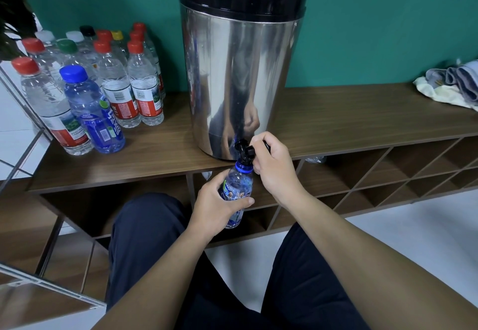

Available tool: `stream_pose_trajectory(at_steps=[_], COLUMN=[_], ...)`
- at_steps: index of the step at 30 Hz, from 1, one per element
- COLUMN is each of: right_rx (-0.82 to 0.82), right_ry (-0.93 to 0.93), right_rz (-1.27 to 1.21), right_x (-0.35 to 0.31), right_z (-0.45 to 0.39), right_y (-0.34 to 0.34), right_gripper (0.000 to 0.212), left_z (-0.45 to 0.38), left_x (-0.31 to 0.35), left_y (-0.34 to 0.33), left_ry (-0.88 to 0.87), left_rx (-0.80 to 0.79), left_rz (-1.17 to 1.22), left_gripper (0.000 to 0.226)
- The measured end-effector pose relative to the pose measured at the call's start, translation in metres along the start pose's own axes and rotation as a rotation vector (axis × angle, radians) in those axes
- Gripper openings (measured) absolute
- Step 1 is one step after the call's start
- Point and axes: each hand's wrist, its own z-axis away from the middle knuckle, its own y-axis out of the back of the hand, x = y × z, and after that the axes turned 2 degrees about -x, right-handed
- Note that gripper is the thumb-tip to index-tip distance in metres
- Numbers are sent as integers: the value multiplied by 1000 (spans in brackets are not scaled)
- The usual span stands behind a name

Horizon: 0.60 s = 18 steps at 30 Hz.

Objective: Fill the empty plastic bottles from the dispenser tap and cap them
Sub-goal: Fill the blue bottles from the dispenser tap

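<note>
My left hand (pixel 216 207) grips the blue-labelled bottle (pixel 236 187), its uncapped mouth directly under the tap (pixel 244 150); my right hand (pixel 274 164) pinches the tap lever.

You're working in even, fairly bright indoor light, no hard shadows. The steel dispenser (pixel 240 84) shows broad white glare streaks down its front and a warped reflection of your hand near its base. Left of the dispenser, the capped bottles (pixel 103 84) catch small highlights but stay sharp. Below the dispenser, the shelf compartments (pixel 144 203) sit in soft shadow. Wide-angle bend curves the shelf edge far right of the dispenser; your forearms stretch large at the bottom.
</note>
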Motion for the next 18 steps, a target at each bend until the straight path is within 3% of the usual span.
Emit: stream_pose_trajectory(at_steps=[18], right_rx=[-1], right_ry=[8], right_rz=[-1], right_x=[-1], right_z=[2], right_y=[0], right_gripper=[28], left_z=[-4], left_x=[-7], left_y=[1], left_ry=[8], left_rx=[-16], left_rz=[24], left_gripper=[84])
